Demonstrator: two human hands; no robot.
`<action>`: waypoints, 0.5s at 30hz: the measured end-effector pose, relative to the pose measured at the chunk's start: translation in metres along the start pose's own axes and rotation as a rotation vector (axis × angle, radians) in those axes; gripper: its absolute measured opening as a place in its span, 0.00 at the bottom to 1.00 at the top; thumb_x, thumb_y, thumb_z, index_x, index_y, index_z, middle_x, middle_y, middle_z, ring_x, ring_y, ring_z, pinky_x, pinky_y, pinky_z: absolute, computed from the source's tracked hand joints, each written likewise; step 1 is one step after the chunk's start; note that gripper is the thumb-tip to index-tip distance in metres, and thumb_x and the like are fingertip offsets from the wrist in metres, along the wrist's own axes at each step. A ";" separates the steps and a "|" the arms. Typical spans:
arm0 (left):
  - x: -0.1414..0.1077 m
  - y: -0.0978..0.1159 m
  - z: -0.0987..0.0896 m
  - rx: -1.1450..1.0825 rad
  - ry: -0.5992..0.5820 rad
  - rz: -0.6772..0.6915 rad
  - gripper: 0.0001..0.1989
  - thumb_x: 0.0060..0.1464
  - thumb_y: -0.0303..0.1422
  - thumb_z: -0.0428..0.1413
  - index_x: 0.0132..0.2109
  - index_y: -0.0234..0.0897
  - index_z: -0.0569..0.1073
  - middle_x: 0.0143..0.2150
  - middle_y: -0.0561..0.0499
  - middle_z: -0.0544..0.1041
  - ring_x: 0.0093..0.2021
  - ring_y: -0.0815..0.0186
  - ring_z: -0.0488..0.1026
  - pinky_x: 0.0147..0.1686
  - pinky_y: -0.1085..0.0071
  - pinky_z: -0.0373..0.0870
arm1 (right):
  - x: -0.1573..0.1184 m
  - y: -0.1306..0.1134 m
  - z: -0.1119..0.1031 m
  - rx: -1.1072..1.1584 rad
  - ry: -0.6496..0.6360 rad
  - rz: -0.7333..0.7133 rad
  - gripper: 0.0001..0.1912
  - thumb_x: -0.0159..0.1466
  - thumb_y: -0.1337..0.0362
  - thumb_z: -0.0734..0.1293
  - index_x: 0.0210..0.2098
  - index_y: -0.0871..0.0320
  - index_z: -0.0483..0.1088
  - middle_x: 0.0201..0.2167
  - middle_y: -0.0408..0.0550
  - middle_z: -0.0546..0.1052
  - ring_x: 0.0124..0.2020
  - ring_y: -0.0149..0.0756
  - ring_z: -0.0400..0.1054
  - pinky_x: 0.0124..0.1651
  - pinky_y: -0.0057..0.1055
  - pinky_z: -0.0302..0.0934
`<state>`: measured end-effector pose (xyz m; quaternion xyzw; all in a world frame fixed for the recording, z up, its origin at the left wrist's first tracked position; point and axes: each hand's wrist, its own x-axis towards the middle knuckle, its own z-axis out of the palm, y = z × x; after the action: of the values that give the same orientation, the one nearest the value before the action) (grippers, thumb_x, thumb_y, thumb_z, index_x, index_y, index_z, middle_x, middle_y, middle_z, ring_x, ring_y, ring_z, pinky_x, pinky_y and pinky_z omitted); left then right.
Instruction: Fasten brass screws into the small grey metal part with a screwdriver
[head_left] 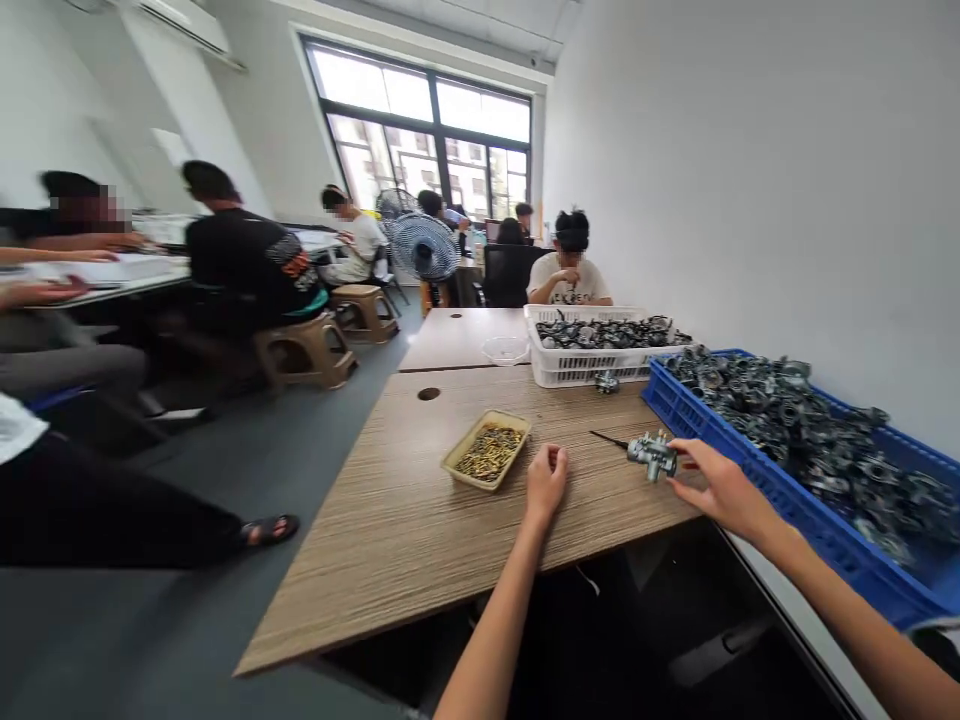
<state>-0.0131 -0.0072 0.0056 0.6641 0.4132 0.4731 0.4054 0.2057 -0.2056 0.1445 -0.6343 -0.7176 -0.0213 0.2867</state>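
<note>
Some left hand fingers hide; right hand grips metal part.

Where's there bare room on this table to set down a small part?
The widest bare patch of table lies between the yellowish tray and the table's left and front edges. A smaller one lies between tray and white basket. It's crowded on the right, around the right hand, metal part and blue crate.
</note>
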 end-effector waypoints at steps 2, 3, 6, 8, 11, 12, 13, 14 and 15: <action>-0.001 -0.001 0.001 -0.016 0.021 -0.016 0.14 0.62 0.44 0.48 0.37 0.39 0.70 0.33 0.46 0.79 0.35 0.61 0.76 0.39 0.67 0.71 | 0.004 -0.004 0.042 0.063 -0.019 -0.038 0.20 0.68 0.61 0.67 0.59 0.52 0.69 0.54 0.52 0.80 0.51 0.45 0.80 0.55 0.42 0.76; -0.001 -0.002 0.002 -0.022 0.035 -0.024 0.15 0.63 0.44 0.48 0.37 0.39 0.70 0.33 0.46 0.79 0.35 0.61 0.76 0.38 0.67 0.71 | 0.004 -0.004 0.061 0.082 -0.025 -0.053 0.20 0.68 0.61 0.67 0.59 0.52 0.70 0.54 0.52 0.80 0.52 0.46 0.79 0.56 0.43 0.76; 0.000 -0.007 0.004 -0.047 0.075 -0.022 0.15 0.65 0.44 0.48 0.37 0.39 0.70 0.34 0.46 0.79 0.35 0.62 0.76 0.39 0.67 0.70 | 0.001 -0.001 0.104 0.138 -0.064 -0.076 0.20 0.69 0.61 0.66 0.60 0.52 0.70 0.55 0.53 0.80 0.55 0.48 0.78 0.59 0.46 0.75; 0.001 -0.010 0.006 -0.053 0.091 -0.020 0.15 0.65 0.44 0.48 0.38 0.39 0.71 0.35 0.46 0.79 0.35 0.62 0.76 0.39 0.67 0.70 | -0.002 0.004 0.123 0.207 -0.076 -0.069 0.20 0.70 0.60 0.66 0.61 0.51 0.70 0.56 0.52 0.80 0.55 0.46 0.78 0.56 0.44 0.77; 0.002 -0.013 0.008 -0.050 0.103 -0.019 0.15 0.66 0.44 0.48 0.38 0.39 0.71 0.35 0.47 0.79 0.36 0.61 0.76 0.41 0.66 0.70 | -0.003 0.013 0.140 0.319 -0.079 -0.010 0.21 0.70 0.58 0.65 0.62 0.51 0.69 0.58 0.53 0.79 0.55 0.45 0.78 0.53 0.41 0.78; 0.002 -0.013 0.008 -0.049 0.104 -0.019 0.15 0.67 0.43 0.48 0.38 0.39 0.71 0.35 0.47 0.79 0.36 0.61 0.76 0.41 0.66 0.70 | -0.001 0.017 0.144 0.342 -0.075 0.018 0.21 0.70 0.58 0.65 0.62 0.52 0.69 0.58 0.53 0.79 0.55 0.46 0.78 0.54 0.42 0.78; 0.002 -0.013 0.009 -0.048 0.103 -0.017 0.15 0.67 0.43 0.48 0.37 0.39 0.71 0.34 0.47 0.79 0.36 0.61 0.76 0.41 0.66 0.70 | 0.002 0.022 0.148 0.356 -0.067 0.046 0.22 0.69 0.57 0.66 0.61 0.52 0.70 0.58 0.54 0.79 0.56 0.47 0.78 0.55 0.44 0.77; 0.002 -0.012 0.009 -0.048 0.102 -0.015 0.15 0.67 0.43 0.48 0.38 0.39 0.71 0.34 0.47 0.79 0.36 0.61 0.76 0.41 0.66 0.70 | 0.005 0.026 0.151 0.360 -0.059 0.070 0.21 0.68 0.56 0.66 0.60 0.53 0.70 0.57 0.54 0.79 0.56 0.48 0.78 0.57 0.46 0.76; 0.001 -0.011 0.009 -0.047 0.106 -0.012 0.14 0.67 0.42 0.48 0.38 0.39 0.71 0.34 0.48 0.79 0.37 0.62 0.76 0.41 0.66 0.69 | 0.008 0.031 0.153 0.360 -0.053 0.090 0.21 0.68 0.56 0.67 0.59 0.53 0.71 0.56 0.54 0.80 0.56 0.49 0.77 0.58 0.48 0.75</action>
<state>-0.0062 -0.0036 -0.0065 0.6259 0.4272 0.5146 0.4012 0.1748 -0.1321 0.0104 -0.6046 -0.6881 0.1369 0.3773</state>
